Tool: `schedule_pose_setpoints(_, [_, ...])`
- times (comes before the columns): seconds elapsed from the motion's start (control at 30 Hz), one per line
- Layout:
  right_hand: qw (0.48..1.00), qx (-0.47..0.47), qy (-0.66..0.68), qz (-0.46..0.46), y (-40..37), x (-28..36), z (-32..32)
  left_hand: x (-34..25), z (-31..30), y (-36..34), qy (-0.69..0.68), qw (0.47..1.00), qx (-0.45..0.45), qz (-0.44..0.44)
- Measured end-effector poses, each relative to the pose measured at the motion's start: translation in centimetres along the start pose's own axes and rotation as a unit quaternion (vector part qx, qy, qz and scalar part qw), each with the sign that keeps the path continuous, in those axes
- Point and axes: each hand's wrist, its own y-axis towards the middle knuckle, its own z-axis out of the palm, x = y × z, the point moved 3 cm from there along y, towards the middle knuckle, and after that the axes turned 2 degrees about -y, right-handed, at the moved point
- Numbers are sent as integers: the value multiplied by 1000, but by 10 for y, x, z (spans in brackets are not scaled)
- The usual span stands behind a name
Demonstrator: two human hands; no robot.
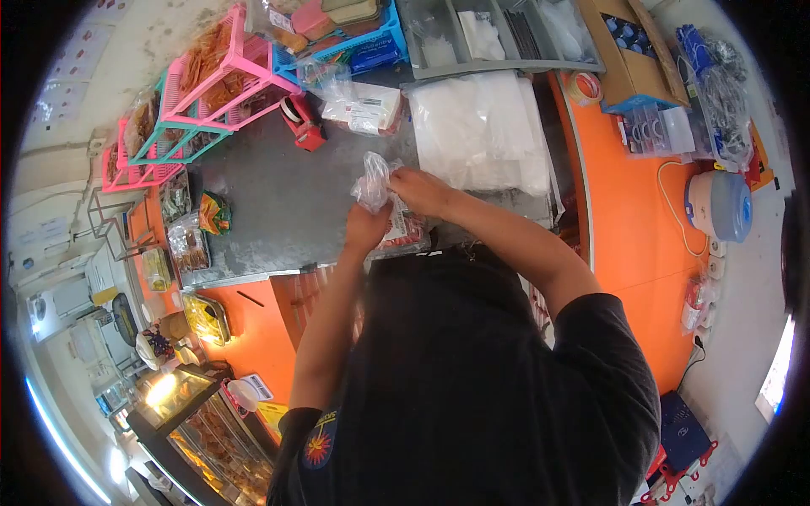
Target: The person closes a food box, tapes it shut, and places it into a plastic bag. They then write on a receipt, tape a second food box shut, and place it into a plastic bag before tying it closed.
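Note:
A clear plastic bag [372, 183] has its top bunched up at the near edge of the grey counter. My left hand [368, 226] is closed around the gathered neck from below. From the right, my right hand [419, 191] pinches the same plastic. Under my hands lies the bag's lower part, a packet with a white label and reddish contents [407, 229], partly hidden by my fingers and wrist. Beyond it rests another packet with a white label [363, 110], reddish at its edge. Right of my hands is a stack of white translucent plastic bags [481, 131].
A red tape dispenser [302, 123] stands near the pink baskets [202, 84] at back left. A grey divided tray [506, 66] sits behind the bag stack. Tape rolls [584, 88] and a cardboard box [633, 51] are at right. A green-orange packet [215, 212] lies left.

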Motion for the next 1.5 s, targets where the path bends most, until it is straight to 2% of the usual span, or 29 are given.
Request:
schedule_pose_setpoints(0.1, [998,49,9,50,7,-2,-9,6,5,6,-9,999,-26,-16])
schedule_pose_setpoints(0.17, [999,43,-1,20,10,-5,-5,27,11,12,-6,999,-29,-33])
schedule_pose_setpoints(0.23, [999,37,-10,-9,11,-7,-4,38,13,16,68,992,-93,59])
schedule_pose_setpoints(0.27, [998,58,-13,-32,12,-7,-5,30,11,15,67,991,-93,61])
schedule_pose_setpoints(0.33, [995,78,-15,-55,13,-8,-3,12,6,6,7,999,-35,-5])
schedule_pose_setpoints(0.43, [994,76,-26,-72,18,-5,-1,8,5,4,16,999,-44,13])
schedule_pose_setpoints(0.5, [978,148,-92,-117,22,5,-8,16,8,5,2,1000,-22,-9])
schedule_pose_setpoints(0.57, [977,122,-112,-135,28,-3,2,30,13,5,-10,1000,-5,-27])
schedule_pose_setpoints(0.63, [974,98,-131,-154,35,-9,3,42,18,-6,-7,983,-136,125])
schedule_pose_setpoints(0.67, [980,110,-104,-129,38,-12,1,25,12,-20,14,988,-98,123])
schedule_pose_setpoints(0.73, [984,120,-79,-106,41,-17,4,33,15,-26,-30,987,-110,115])
schedule_pose_setpoints(0.8, [992,72,-35,-100,34,-17,5,37,16,-37,-75,985,-118,104])
schedule_pose_setpoints(0.83, [992,71,-39,-99,31,-19,6,39,18,-40,-188,973,-104,86])
schedule_pose_setpoints(0.87, [996,68,14,-53,28,-16,0,38,20,-42,-298,948,-86,66])
schedule_pose_setpoints(0.9, [996,63,68,-4,21,-13,1,32,13,-47,-298,949,-80,69])
schedule_pose_setpoints(0.93, [996,57,64,3,14,-10,9,20,-1,-51,-88,977,-89,170])
schedule_pose_setpoints(0.97, [998,-6,63,-8,5,-14,25,0,-12,-54,124,950,-94,270])
schedule_pose_setpoints(1.0, [996,-70,58,-15,-6,-13,32,-28,-22,-62,184,919,-119,327])
schedule_pose_setpoints(1.03, [995,-75,64,26,-19,8,7,-53,-24,-67,234,880,-141,389])
schedule_pose_setpoints(1.07, [992,-83,65,73,-30,36,-26,-52,-22,-66,183,910,-115,355])
schedule_pose_setpoints(1.1, [995,-74,38,48,-41,47,-37,-46,-18,-65,132,935,-80,319])
schedule_pose_setpoints(1.13, [998,-61,10,27,-51,53,-41,-51,-14,-63,125,938,-21,323])
schedule_pose_setpoints(1.2, [982,-185,-34,18,-73,53,-31,-77,4,-65,112,928,65,349])
schedule_pose_setpoints(1.23, [979,-195,-52,41,-90,52,-43,-91,11,-67,147,917,70,364])
schedule_pose_setpoints(1.3, [960,-253,-4,118,-114,56,-75,-131,18,-68,183,898,78,393])
schedule_pose_setpoints(1.33, [956,-264,-13,128,-129,53,-76,-160,22,-74,133,900,82,408])
schedule_pose_setpoints(1.37, [938,-287,-51,186,-151,45,-72,-179,25,-81,83,900,86,418])
schedule_pose_setpoints(1.47, [859,-381,-102,327,-222,62,-110,-193,32,-76,85,887,77,446])
schedule_pose_setpoints(1.5, [851,-389,-114,332,-230,61,-117,-190,32,-72,103,879,72,460])
